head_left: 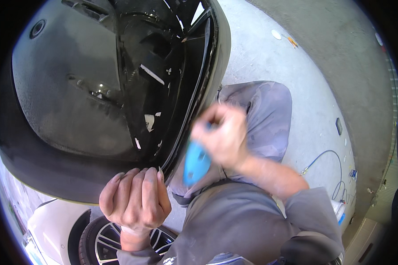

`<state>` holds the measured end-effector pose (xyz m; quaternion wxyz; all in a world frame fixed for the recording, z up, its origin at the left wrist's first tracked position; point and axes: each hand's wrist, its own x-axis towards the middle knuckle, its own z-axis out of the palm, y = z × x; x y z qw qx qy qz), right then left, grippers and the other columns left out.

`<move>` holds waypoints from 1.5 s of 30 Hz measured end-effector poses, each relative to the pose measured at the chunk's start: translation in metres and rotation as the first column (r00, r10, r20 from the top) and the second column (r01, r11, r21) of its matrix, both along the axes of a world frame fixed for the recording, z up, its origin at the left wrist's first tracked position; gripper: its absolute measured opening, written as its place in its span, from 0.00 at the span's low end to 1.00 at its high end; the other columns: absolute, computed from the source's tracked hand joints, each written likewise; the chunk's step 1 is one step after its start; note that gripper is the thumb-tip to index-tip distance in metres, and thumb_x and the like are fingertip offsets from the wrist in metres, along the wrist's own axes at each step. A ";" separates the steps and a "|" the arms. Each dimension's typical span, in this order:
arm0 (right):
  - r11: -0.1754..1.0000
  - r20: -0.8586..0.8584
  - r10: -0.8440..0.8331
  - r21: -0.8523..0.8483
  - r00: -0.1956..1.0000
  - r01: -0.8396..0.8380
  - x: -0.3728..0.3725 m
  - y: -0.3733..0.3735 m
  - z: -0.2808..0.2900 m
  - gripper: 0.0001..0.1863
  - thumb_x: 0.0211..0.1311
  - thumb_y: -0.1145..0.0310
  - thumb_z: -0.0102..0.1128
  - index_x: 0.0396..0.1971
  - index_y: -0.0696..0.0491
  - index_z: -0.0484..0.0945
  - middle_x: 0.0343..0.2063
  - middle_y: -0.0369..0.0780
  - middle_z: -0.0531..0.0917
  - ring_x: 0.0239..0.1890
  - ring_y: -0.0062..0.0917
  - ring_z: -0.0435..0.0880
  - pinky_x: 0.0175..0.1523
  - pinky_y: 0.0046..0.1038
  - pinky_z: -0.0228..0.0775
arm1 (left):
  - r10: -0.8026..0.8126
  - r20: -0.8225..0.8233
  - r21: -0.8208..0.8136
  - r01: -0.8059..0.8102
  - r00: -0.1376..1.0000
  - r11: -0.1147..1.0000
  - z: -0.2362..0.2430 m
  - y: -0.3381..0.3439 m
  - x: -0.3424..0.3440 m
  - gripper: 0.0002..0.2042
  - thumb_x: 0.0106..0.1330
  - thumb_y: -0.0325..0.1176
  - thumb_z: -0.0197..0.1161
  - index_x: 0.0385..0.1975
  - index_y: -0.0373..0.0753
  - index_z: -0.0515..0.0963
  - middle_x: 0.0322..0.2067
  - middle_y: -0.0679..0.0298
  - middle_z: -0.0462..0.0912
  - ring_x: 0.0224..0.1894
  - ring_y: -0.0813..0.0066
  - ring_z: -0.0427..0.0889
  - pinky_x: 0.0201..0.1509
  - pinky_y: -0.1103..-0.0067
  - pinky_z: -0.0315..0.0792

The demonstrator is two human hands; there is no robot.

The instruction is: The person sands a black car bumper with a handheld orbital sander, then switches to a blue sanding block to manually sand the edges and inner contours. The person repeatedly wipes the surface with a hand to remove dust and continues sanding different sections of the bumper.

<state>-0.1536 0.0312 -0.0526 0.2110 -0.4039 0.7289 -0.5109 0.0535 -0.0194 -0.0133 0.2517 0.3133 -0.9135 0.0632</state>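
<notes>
A large black car body panel (68, 128) with a deep recess fills the upper left. My left hand (137, 198) is curled over its near edge, fingertips pressed at the rim. My right hand (225, 137), smeared by motion, is closed on a flat blue tool (197, 163) with small square slots. The tool hangs below the fingers, close to the panel's right-hand rim and over my lap. Its exact kind cannot be made out, nor whether it touches the rim.
Below the panel stand a white car fender (53, 225) and a wheel (104, 240) with dark spokes. A blue hose (329, 152) runs over the pale floor (311, 106) to the right, near a dark flat object (338, 126). An orange item (292, 42) lies farther off.
</notes>
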 end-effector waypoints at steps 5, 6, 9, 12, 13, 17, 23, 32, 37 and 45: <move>0.999 -0.013 0.039 0.015 0.999 -0.038 -0.003 -0.003 -0.002 0.11 0.49 0.67 0.73 0.19 0.58 0.82 0.16 0.38 0.84 0.20 0.17 0.81 0.26 0.25 0.72 | -0.016 -0.004 0.010 0.016 1.000 1.000 0.001 0.000 0.000 0.03 0.62 0.29 0.65 0.28 0.42 0.84 0.24 0.70 0.87 0.31 0.77 0.87 0.59 0.76 0.66; 0.998 0.053 -0.057 -0.031 0.997 0.059 -0.017 -0.011 0.003 0.10 0.50 0.67 0.72 0.20 0.58 0.83 0.17 0.38 0.84 0.20 0.17 0.81 0.26 0.24 0.73 | -0.019 -0.005 0.003 0.019 1.000 1.000 0.001 -0.001 0.000 0.03 0.62 0.29 0.65 0.28 0.42 0.84 0.24 0.70 0.87 0.31 0.76 0.87 0.59 0.76 0.66; 0.976 -0.182 -0.060 -0.217 0.981 0.019 -0.077 -0.041 0.012 0.13 0.49 0.64 0.72 0.22 0.60 0.84 0.18 0.39 0.85 0.19 0.19 0.81 0.27 0.25 0.75 | -0.022 -0.018 -0.007 0.022 1.000 1.000 0.001 0.000 0.000 0.03 0.62 0.29 0.65 0.28 0.42 0.84 0.23 0.70 0.86 0.31 0.76 0.87 0.59 0.76 0.66; 0.985 -0.177 -0.004 -0.171 0.984 -0.026 -0.089 -0.051 0.026 0.13 0.48 0.64 0.73 0.22 0.60 0.84 0.17 0.40 0.84 0.19 0.20 0.81 0.26 0.25 0.74 | -0.021 -0.024 0.005 0.021 0.999 1.000 0.001 0.001 0.000 0.03 0.62 0.29 0.65 0.28 0.41 0.84 0.23 0.70 0.86 0.31 0.76 0.87 0.59 0.76 0.66; 0.995 -0.165 0.077 -0.045 0.983 -0.085 -0.086 -0.051 0.033 0.12 0.48 0.65 0.73 0.22 0.60 0.84 0.17 0.40 0.84 0.19 0.20 0.81 0.27 0.25 0.74 | -0.013 -0.031 0.006 0.014 0.999 1.000 0.001 0.001 0.000 0.03 0.62 0.29 0.65 0.28 0.41 0.84 0.23 0.70 0.86 0.30 0.76 0.87 0.59 0.76 0.66; 1.000 -0.192 -0.005 -0.029 0.981 -0.001 -0.092 -0.067 0.059 0.12 0.47 0.65 0.73 0.23 0.61 0.86 0.19 0.41 0.86 0.20 0.20 0.82 0.27 0.23 0.74 | -0.032 -0.038 -0.005 0.032 0.999 0.999 0.001 -0.001 -0.001 0.02 0.61 0.29 0.64 0.27 0.41 0.83 0.23 0.69 0.86 0.30 0.76 0.87 0.58 0.75 0.66; 0.991 -0.318 0.129 0.004 0.939 -0.134 -0.130 -0.092 0.073 0.14 0.46 0.63 0.73 0.23 0.61 0.88 0.18 0.42 0.86 0.20 0.20 0.84 0.30 0.24 0.77 | -0.037 -0.076 -0.013 0.036 0.996 0.999 0.000 -0.002 -0.001 0.03 0.59 0.29 0.64 0.27 0.40 0.84 0.22 0.68 0.85 0.29 0.75 0.86 0.57 0.76 0.67; 0.948 -0.377 0.300 0.217 0.876 -0.231 -0.134 -0.111 0.110 0.12 0.48 0.63 0.72 0.24 0.58 0.87 0.20 0.36 0.85 0.23 0.17 0.82 0.32 0.22 0.75 | -0.024 -0.073 -0.007 0.024 0.997 1.000 -0.002 -0.002 0.001 0.04 0.57 0.31 0.64 0.26 0.40 0.84 0.22 0.68 0.86 0.29 0.75 0.87 0.58 0.76 0.66; 0.951 -0.495 0.304 0.112 0.814 -0.287 -0.153 -0.137 0.119 0.14 0.48 0.61 0.72 0.23 0.59 0.85 0.20 0.36 0.84 0.24 0.17 0.81 0.33 0.22 0.73 | -0.018 -0.085 -0.020 0.017 0.996 1.000 -0.002 -0.002 0.000 0.04 0.56 0.31 0.64 0.26 0.40 0.84 0.22 0.68 0.86 0.30 0.76 0.87 0.57 0.77 0.66; 0.930 -0.516 0.363 0.144 0.776 -0.339 -0.151 -0.176 0.144 0.12 0.50 0.65 0.72 0.25 0.60 0.86 0.21 0.36 0.85 0.24 0.16 0.81 0.33 0.22 0.74 | -0.034 -0.116 -0.050 0.028 0.993 0.998 -0.007 -0.008 0.002 0.04 0.55 0.33 0.63 0.25 0.42 0.83 0.20 0.69 0.84 0.28 0.77 0.86 0.56 0.79 0.65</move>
